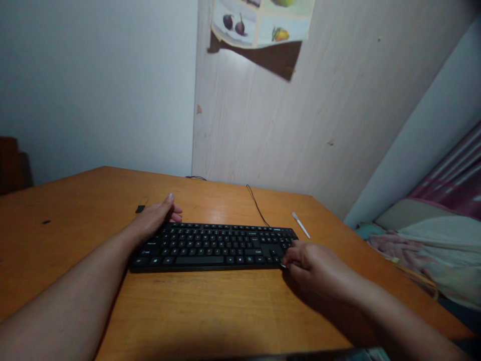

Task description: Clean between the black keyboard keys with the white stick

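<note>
A black keyboard [210, 245] lies flat on the wooden table, its keys facing up. My left hand [160, 215] is at the keyboard's far left corner, thumb raised and fingers extended past the back edge. The side of that hand appears to touch the keyboard's end. Over the lower right keys, my right hand [306, 260] is closed with thumb and fingertips pinched together. A tiny pale bit shows at its fingertips, too small to identify. Part of the number pad is hidden under this hand.
A white-handled brush [300, 225] lies beyond the keyboard's right end. A black cord [256, 204] runs back from the keyboard. A small black tag with a loop [140, 208] is near my left wrist. The wooden table [210, 311] meets the wall behind; bedding [424, 240] is at right.
</note>
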Demonstrator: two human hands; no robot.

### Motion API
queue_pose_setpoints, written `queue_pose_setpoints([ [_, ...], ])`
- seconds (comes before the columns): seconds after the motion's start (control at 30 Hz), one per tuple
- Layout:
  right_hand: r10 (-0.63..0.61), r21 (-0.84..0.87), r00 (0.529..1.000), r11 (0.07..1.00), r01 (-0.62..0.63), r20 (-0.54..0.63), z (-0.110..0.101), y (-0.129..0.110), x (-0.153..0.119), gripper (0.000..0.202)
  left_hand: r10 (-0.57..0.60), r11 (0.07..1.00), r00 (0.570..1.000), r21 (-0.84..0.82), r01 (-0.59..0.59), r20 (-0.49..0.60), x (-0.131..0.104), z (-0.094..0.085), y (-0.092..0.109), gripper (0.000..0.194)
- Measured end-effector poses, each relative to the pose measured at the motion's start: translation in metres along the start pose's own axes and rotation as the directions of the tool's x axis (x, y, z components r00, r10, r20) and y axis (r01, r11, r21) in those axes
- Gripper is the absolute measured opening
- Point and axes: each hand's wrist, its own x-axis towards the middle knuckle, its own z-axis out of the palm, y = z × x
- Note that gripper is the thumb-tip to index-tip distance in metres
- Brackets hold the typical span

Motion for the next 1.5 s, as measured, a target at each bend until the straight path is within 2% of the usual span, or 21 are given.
queue_pose_setpoints([
  [0.13, 0.031, 0.053, 0.999, 0.998, -0.029, -0.038, -0.008, 0.012, 0.012, 0.023, 0.001, 1.000, 1.000, 0.005, -0.001, 0.000, -0.001, 0.000, 0.002, 0.075],
  [0.23, 0.134, 0.030, 0.984, 0.991, -0.131, -0.120, -0.009, 0.022, 0.037, 0.024, -0.004, 1.000, 1.000, 0.006, 0.004, 0.004, -0.002, 0.000, 0.004, 0.073],
  [0.33, 0.172, -0.018, 0.971, 0.984, -0.178, -0.165, -0.006, 0.025, 0.064, 0.027, -0.003, 1.000, 1.000, -0.005, 0.003, 0.002, -0.003, -0.001, 0.005, 0.073],
  [0.5, 0.205, -0.151, 0.973, 0.964, -0.220, -0.105, -0.001, 0.021, 0.086, 0.028, -0.004, 1.000, 1.000, 0.003, 0.004, 0.007, 0.000, -0.001, 0.001, 0.077],
  [0.6, 0.197, -0.190, 0.978, 0.960, -0.206, -0.064, -0.002, 0.016, 0.081, 0.027, -0.017, 1.000, 1.000, 0.011, 0.016, 0.012, 0.000, -0.001, 0.001, 0.078],
  [0.83, 0.183, -0.208, 0.983, 0.961, -0.180, -0.004, -0.006, 0.005, 0.045, 0.025, -0.025, 1.000, 1.000, 0.016, 0.025, -0.004, -0.005, 0.001, 0.008, 0.078],
  [1.13, 0.120, -0.096, 0.991, 0.987, -0.125, -0.064, 0.011, 0.002, -0.002, 0.017, -0.009, 0.999, 1.000, 0.053, 0.009, -0.001, -0.002, 0.000, 0.007, 0.081],
  [1.23, 0.083, 0.020, 0.996, 0.996, -0.082, -0.025, 0.008, 0.007, -0.014, 0.018, -0.017, 0.998, 1.000, 0.058, 0.017, 0.003, -0.002, 0.000, 0.007, 0.081],
  [1.33, 0.067, 0.154, 0.998, 0.986, -0.066, 0.002, 0.004, 0.020, -0.018, 0.021, -0.020, 0.999, 1.000, 0.051, 0.020, -0.002, 0.000, 0.000, 0.006, 0.081],
  [1.5, 0.150, 0.228, 0.981, 0.966, -0.120, -0.120, 0.003, 0.045, 0.009, 0.023, -0.004, 0.998, 1.000, 0.057, 0.004, 0.001, 0.002, -0.001, 0.004, 0.081],
])
